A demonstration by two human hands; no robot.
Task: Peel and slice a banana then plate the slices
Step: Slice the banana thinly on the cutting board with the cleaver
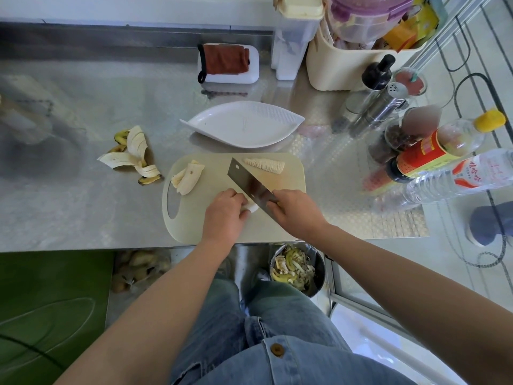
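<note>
A beige cutting board (288, 226) lies on the steel counter. My left hand (223, 215) holds down a short piece of peeled banana (252, 208) with curled fingers. My right hand (297, 209) grips the handle of a cleaver (249, 180), whose blade stands against that piece. A fanned row of banana slices (265, 164) lies at the board's far edge. Uncut peeled banana pieces (188, 177) lie at the board's left. A white leaf-shaped plate (244, 125) sits behind the board with no slices on it.
Banana peel (131, 155) lies on the counter left of the board. Bottles, shakers and jars (416, 143) crowd the right side, with a cream bin (338, 65) behind. A white box with a brown cloth (227, 63) sits at the back. A scrap bucket (297, 269) stands below the counter edge.
</note>
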